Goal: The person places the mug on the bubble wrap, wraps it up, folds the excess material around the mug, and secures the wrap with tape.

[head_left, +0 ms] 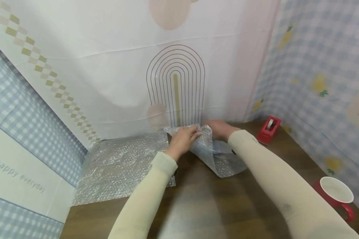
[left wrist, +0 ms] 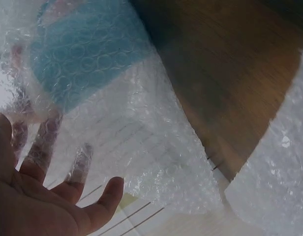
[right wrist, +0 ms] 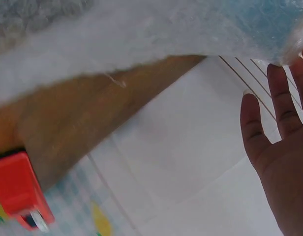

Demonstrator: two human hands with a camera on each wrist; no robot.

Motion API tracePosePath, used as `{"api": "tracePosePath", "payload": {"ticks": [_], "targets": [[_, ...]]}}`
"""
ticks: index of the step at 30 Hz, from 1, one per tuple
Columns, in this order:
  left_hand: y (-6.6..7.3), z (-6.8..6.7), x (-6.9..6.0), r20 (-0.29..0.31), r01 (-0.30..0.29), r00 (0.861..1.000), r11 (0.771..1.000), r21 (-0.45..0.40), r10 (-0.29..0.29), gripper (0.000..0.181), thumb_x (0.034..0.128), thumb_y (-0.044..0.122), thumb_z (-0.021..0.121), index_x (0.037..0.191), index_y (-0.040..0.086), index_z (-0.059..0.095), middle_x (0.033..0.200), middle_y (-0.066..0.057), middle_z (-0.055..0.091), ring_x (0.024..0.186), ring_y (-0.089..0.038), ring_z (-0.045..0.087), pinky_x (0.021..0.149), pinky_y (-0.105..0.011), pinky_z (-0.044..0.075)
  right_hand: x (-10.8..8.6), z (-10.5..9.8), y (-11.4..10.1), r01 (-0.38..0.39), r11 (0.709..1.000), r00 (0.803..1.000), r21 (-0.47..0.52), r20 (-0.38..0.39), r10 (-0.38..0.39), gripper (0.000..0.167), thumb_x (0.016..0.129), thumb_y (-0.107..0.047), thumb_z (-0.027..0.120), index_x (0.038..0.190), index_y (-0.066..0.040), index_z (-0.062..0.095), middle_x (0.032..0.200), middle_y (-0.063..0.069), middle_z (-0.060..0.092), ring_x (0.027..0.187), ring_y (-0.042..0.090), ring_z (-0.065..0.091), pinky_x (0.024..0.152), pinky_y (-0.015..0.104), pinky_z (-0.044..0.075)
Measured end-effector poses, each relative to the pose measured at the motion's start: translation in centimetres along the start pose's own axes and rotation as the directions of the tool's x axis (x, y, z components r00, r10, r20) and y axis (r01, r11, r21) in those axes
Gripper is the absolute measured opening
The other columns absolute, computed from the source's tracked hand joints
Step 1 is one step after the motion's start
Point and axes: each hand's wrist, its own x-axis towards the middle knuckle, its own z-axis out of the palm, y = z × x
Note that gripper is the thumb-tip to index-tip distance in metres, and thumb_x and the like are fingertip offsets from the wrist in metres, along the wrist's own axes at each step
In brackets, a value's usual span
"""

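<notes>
A sheet of bubble wrap [head_left: 204,156] stands partly lifted and folded near the back of the table. My left hand [head_left: 183,141] grips its left part; in the left wrist view, that hand's [left wrist: 48,196] bent fingers lie partly behind the clear film. Inside the wrap shows a blue object [left wrist: 87,54], its full shape hidden. At the fold's right side is my right hand [head_left: 219,129], mostly behind the wrap. The right wrist view shows this hand [right wrist: 284,128] with fairly straight fingers, tips touching the wrap's edge [right wrist: 191,29]; its thumb is out of view.
Another bubble wrap sheet [head_left: 116,166] lies flat at the left of the wooden table [head_left: 197,205]. A red tape dispenser [head_left: 267,132] stands at the back right. Nearer, at the right edge, is a red mug [head_left: 327,194] with a white inside. Patterned cloth hangs around the table.
</notes>
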Motion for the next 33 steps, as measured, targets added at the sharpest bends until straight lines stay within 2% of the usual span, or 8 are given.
{"api": "tracePosePath", "payload": {"ticks": [7,11,18,20,22,25,28,33], "targets": [[0.3,0.9,0.5,0.025,0.005,1.000,1.000,-0.020,-0.004,0.032,0.1181,0.048,0.054,0.119,0.019,0.067,0.108,-0.006,0.082,0.107,-0.035,0.079,0.089,-0.055,0.064,-0.9,1.2,2.5,0.003,0.979,0.998,0.206,-0.060,0.010,0.065,0.095,-0.022,0.091,0.152,-0.005,0.067,0.154,0.022,0.072,0.143,0.047,0.068,0.123,0.063,0.056],[0.4,1.6,0.6,0.003,0.026,1.000,0.998,-0.049,-0.026,0.032,0.1172,0.048,0.056,0.114,0.019,0.068,0.104,-0.004,0.082,0.102,-0.031,0.074,0.089,-0.052,0.062,-1.4,1.6,2.9,0.019,0.961,0.997,0.274,-0.078,0.003,0.073,0.090,-0.023,0.097,0.153,-0.007,0.064,0.156,0.023,0.070,0.143,0.048,0.067,0.121,0.064,0.057],[0.3,2.4,0.8,-0.058,0.080,0.995,0.996,-0.048,-0.083,0.033,0.1164,0.050,0.057,0.114,0.021,0.072,0.106,-0.002,0.085,0.098,-0.028,0.070,0.086,-0.050,0.061,-2.8,0.7,3.2,-0.009,0.906,1.000,0.423,0.018,0.002,0.085,0.095,-0.008,0.092,0.169,-0.006,0.049,0.177,0.025,0.048,0.159,0.051,0.051,0.122,0.065,0.056],[0.3,2.5,0.8,-0.059,0.088,0.994,0.995,-0.051,-0.091,0.033,0.1166,0.049,0.057,0.117,0.021,0.073,0.111,-0.002,0.086,0.103,-0.029,0.072,0.090,-0.052,0.062,-3.3,0.2,3.0,0.023,0.909,0.999,0.417,0.028,-0.038,0.085,0.096,-0.003,0.089,0.169,0.000,0.046,0.177,0.028,0.045,0.161,0.054,0.048,0.126,0.067,0.052],[0.2,2.6,0.8,-0.055,0.097,0.993,0.994,-0.057,-0.100,0.034,0.1165,0.050,0.057,0.121,0.021,0.074,0.115,-0.002,0.086,0.108,-0.031,0.074,0.096,-0.055,0.063,-3.8,-0.3,2.7,0.064,0.931,0.997,0.359,0.021,-0.077,0.075,0.100,-0.001,0.082,0.167,0.005,0.047,0.173,0.031,0.049,0.158,0.056,0.051,0.127,0.068,0.050],[0.2,2.7,0.8,-0.048,0.121,0.991,0.991,-0.062,-0.124,0.035,0.1165,0.051,0.056,0.124,0.022,0.074,0.118,-0.002,0.086,0.114,-0.032,0.073,0.102,-0.057,0.061,-4.5,-1.1,1.9,0.074,0.951,0.997,0.301,0.010,-0.080,0.060,0.108,-0.003,0.069,0.163,0.011,0.049,0.167,0.036,0.054,0.153,0.058,0.056,0.129,0.071,0.047],[0.1,2.7,0.9,-0.048,0.147,0.988,0.987,-0.058,-0.150,0.036,0.1162,0.053,0.055,0.127,0.024,0.073,0.121,-0.002,0.086,0.117,-0.032,0.071,0.105,-0.059,0.059,-4.8,-1.6,0.9,0.010,0.940,0.999,0.340,0.044,-0.026,0.059,0.111,-0.008,0.058,0.165,0.013,0.044,0.169,0.038,0.050,0.156,0.059,0.051,0.132,0.072,0.042],[0.4,2.8,1.3,-0.047,0.170,0.984,0.985,-0.039,-0.172,0.034,0.1169,0.052,0.055,0.133,0.026,0.071,0.129,-0.003,0.085,0.120,-0.033,0.071,0.106,-0.062,0.059,-4.8,-1.6,0.1,-0.166,0.862,0.983,0.478,0.155,0.103,0.077,0.114,-0.029,0.052,0.178,0.002,0.023,0.183,0.034,0.029,0.170,0.055,0.032,0.138,0.072,0.033]]}}
